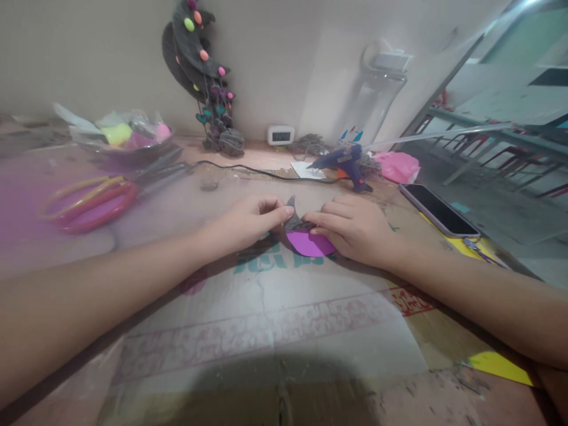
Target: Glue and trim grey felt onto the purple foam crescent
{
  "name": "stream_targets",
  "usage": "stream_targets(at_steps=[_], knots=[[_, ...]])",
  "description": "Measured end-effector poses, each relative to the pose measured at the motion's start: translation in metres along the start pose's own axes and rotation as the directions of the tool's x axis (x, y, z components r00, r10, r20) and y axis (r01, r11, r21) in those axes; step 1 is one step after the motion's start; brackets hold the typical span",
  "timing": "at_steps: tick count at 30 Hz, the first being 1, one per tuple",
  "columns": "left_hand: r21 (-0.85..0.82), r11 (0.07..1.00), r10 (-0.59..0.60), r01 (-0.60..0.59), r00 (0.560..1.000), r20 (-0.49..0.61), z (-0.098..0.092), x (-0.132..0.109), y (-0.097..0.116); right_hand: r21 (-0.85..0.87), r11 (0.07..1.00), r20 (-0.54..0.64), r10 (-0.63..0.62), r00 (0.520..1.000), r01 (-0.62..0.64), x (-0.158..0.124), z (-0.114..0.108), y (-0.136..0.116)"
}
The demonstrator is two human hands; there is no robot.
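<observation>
A small purple paper piece point(309, 243) with a rounded lower edge lies in front of me, its upper part covered by a dark grey yarn-like piece point(292, 221) that rises to a point. My left hand point(260, 218) is closed, thumb and forefinger pinching the grey piece at its left side. On the right, my right hand point(357, 228) has its fingers curled together over the grey and purple piece, gripping its right end. Those fingers hide part of it. A blue glue gun point(344, 157) rests just beyond my right hand.
Large scissors point(95, 201) with red and yellow handles lie left. Behind them stands a bowl point(128, 145) of bright items. A grey crescent hanging point(195, 53), small clock point(281, 135) and clear bottle point(377, 106) are at the wall. Right lie a phone point(439, 210) and pink bag point(397, 167).
</observation>
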State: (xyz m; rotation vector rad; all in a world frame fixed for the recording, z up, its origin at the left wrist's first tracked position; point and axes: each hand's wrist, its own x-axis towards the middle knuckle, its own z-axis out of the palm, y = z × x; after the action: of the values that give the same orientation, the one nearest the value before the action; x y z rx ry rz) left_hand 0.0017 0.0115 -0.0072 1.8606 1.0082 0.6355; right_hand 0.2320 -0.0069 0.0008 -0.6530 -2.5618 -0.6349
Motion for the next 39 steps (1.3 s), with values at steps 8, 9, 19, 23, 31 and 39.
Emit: stream_targets(at_steps=[8, 9, 19, 23, 31, 39], knots=[[-0.043, 0.999, -0.009, 0.009, 1.0, -0.008, 0.001, -0.0005, -0.0001, 0.042, 0.999, 0.014, 0.034, 0.999, -0.034, -0.0028, -0.002, 0.003], [-0.044, 0.999, -0.01, 0.01, 1.0, -0.007, 0.0011, -0.0007, 0.0004, 0.054, 0.998, 0.014, 0.036, 0.999, -0.037, -0.0028, -0.0024, 0.0031], [-0.046, 0.999, -0.016, 0.015, 1.0, -0.017, 0.0014, -0.002, 0.0014, 0.092, 0.991, 0.002, 0.095, 0.996, -0.094, -0.0028, 0.0006, -0.0007], [-0.043, 0.999, -0.013, 0.012, 1.0, -0.017, 0.0018, -0.0016, 0.0019, 0.05, 0.997, -0.005, 0.063, 0.998, -0.062, -0.0025, 0.001, -0.0001], [-0.018, 1.0, 0.005, -0.006, 1.0, -0.017, 0.0005, 0.0004, 0.0006, 0.025, 0.999, -0.012, 0.042, 0.999, -0.042, -0.0003, 0.0019, -0.0008], [-0.043, 0.999, -0.007, 0.007, 1.0, -0.005, 0.0015, -0.0013, -0.0004, 0.012, 0.999, 0.013, 0.038, 0.999, -0.038, -0.0001, 0.0022, -0.0005]])
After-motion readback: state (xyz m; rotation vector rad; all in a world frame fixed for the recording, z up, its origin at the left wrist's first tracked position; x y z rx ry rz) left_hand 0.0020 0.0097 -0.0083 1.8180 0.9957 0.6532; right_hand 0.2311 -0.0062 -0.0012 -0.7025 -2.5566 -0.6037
